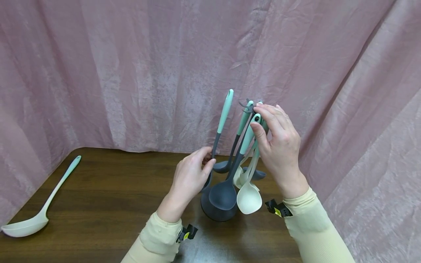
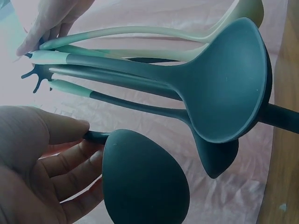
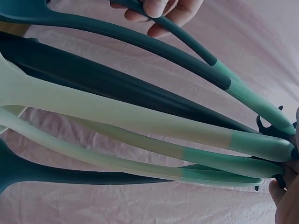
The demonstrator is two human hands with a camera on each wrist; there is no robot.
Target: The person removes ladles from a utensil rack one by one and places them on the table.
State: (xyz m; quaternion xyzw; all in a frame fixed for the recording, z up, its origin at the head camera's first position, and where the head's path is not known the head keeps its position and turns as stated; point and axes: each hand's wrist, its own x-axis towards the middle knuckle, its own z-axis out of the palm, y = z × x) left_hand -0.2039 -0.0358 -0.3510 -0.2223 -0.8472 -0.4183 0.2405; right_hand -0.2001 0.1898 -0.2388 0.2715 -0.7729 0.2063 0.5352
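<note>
Pinching a dark spoon (image 1: 225, 111) beside a utensil rack (image 1: 218, 216)

In the head view, the left hand (image 1: 192, 171) has its thumb and fingers closed on the spoon's dark shaft; the mint handle rises above that hand, tilted. The right hand (image 1: 279, 140) is bent round the top of the rack, thumb near the end of a mint handle. Between and below the hands hang a dark ladle (image 1: 223, 196) and, to its right, a cream spoon (image 1: 249, 200). Well away to the left of the left hand, a cream ladle (image 1: 27, 226) lies on the wooden surface (image 1: 115, 204). A pink curtain (image 1: 158, 80) hangs beyond both hands.

In the left wrist view, the left thumb and fingertips grip the spoon at its neck, with the dark head just beside the fingers.

In the right wrist view, several mint-ended handles gather at the right fingers, which are partly cut off; the left hand pinches the spoon's shaft across from them.
</note>
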